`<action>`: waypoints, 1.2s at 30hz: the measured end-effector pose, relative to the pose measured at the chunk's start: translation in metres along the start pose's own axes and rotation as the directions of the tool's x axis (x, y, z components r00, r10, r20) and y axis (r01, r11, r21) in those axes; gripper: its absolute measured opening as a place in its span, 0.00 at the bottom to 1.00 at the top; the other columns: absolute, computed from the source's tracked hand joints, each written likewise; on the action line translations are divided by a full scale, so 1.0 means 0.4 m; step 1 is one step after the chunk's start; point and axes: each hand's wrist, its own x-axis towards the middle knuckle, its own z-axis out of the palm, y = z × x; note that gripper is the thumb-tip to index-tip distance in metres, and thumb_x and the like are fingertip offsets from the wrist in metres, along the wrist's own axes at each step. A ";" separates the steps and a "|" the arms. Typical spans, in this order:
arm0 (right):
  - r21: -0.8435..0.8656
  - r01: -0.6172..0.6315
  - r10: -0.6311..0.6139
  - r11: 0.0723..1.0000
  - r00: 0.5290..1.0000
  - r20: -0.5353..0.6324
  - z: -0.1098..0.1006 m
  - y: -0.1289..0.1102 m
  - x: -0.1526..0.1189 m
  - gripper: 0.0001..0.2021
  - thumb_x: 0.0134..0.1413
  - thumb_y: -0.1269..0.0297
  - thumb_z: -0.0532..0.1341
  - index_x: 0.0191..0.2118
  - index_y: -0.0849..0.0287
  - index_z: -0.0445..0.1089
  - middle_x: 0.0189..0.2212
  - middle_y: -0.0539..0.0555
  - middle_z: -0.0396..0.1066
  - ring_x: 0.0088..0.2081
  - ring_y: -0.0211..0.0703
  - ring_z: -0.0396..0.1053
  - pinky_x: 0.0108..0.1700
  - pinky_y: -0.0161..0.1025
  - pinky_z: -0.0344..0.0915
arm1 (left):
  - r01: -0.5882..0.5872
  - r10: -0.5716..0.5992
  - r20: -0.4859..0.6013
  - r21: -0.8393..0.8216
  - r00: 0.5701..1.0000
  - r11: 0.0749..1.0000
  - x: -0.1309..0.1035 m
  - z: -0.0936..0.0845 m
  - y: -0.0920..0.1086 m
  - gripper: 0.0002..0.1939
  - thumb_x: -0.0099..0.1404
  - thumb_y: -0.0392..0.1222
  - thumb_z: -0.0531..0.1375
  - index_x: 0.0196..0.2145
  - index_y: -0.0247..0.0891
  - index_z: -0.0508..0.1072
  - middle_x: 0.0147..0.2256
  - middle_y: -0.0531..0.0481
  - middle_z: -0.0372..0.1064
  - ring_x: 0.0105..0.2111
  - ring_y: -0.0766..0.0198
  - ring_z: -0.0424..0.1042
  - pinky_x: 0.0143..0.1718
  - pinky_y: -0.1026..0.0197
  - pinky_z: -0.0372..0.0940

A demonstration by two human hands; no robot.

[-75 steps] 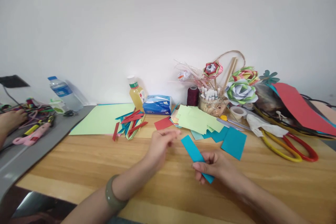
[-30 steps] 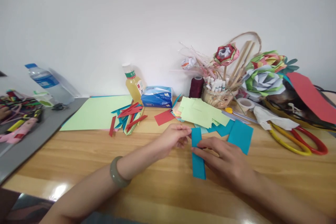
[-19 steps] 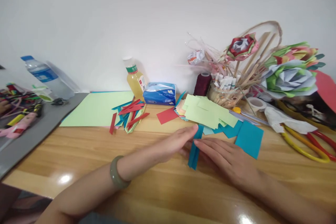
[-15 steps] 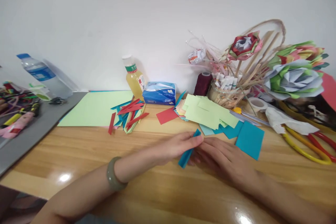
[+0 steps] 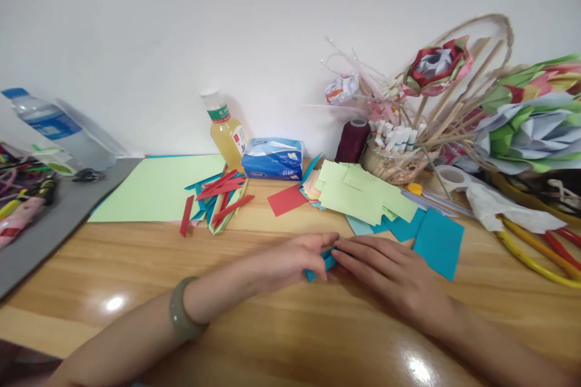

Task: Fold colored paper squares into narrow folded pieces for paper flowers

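Observation:
A small folded blue paper (image 5: 320, 267) lies between my two hands, partly hidden by the fingers. My left hand (image 5: 302, 261), with a green bangle on its forearm, has its thumb and fingers closed on the paper's left part. My right hand (image 5: 385, 269) covers the right part, its fingers together and pressed on the paper near the left fingertips. Just beyond the hands lie light green sheets (image 5: 351, 193), a red paper piece (image 5: 287, 199) and a blue sheet (image 5: 439, 243).
Folded red, blue and green strips (image 5: 220, 196) lie beside a large green sheet (image 5: 158, 190). Behind stand a tissue pack (image 5: 273, 159) and a yellow drink bottle (image 5: 227, 136). On the right are a basket (image 5: 393, 163) and yellow-handled scissors (image 5: 531, 260).
The blue paper has gone from upright between my fingers to lower and flatter. My right fingers have moved over it. The view has shifted slightly.

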 end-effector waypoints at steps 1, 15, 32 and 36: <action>0.005 -0.009 0.009 1.000 1.000 -0.013 0.005 0.004 -0.007 0.17 0.65 0.72 0.44 0.55 0.59 0.61 0.45 0.57 0.72 0.50 0.43 0.66 0.45 0.42 0.68 | 0.013 -0.015 -0.038 -0.058 0.999 0.998 0.000 -0.001 0.001 0.23 0.40 0.28 0.56 0.37 0.38 0.72 0.48 0.50 0.67 0.53 0.55 0.60 0.45 0.62 0.59; -0.058 0.044 -0.044 0.997 0.999 0.001 -0.011 -0.002 0.002 0.16 0.64 0.75 0.43 0.48 0.64 0.65 0.39 0.57 0.73 0.44 0.42 0.69 0.41 0.38 0.69 | -0.082 -0.003 -0.315 -0.254 0.949 0.964 0.003 0.001 -0.013 0.21 0.52 0.34 0.65 0.45 0.32 0.70 0.48 0.39 0.70 0.50 0.52 0.67 0.52 0.54 0.59; -0.119 -0.023 0.019 0.993 0.999 -0.031 -0.007 -0.006 0.007 0.13 0.64 0.72 0.46 0.47 0.61 0.65 0.36 0.56 0.73 0.38 0.43 0.68 0.36 0.40 0.65 | -0.021 0.389 -0.211 0.857 0.897 0.514 -0.013 -0.014 -0.035 0.12 0.60 0.34 0.56 0.33 0.41 0.79 0.31 0.50 0.74 0.31 0.60 0.70 0.35 0.62 0.61; -0.092 0.117 -0.114 0.989 0.993 0.038 -0.010 -0.023 0.014 0.15 0.64 0.75 0.45 0.42 0.61 0.67 0.29 0.53 0.72 0.32 0.39 0.68 0.31 0.37 0.64 | 0.009 0.406 -0.246 0.864 0.880 0.503 -0.016 -0.009 -0.028 0.11 0.57 0.32 0.56 0.29 0.40 0.79 0.28 0.49 0.73 0.29 0.60 0.69 0.32 0.63 0.60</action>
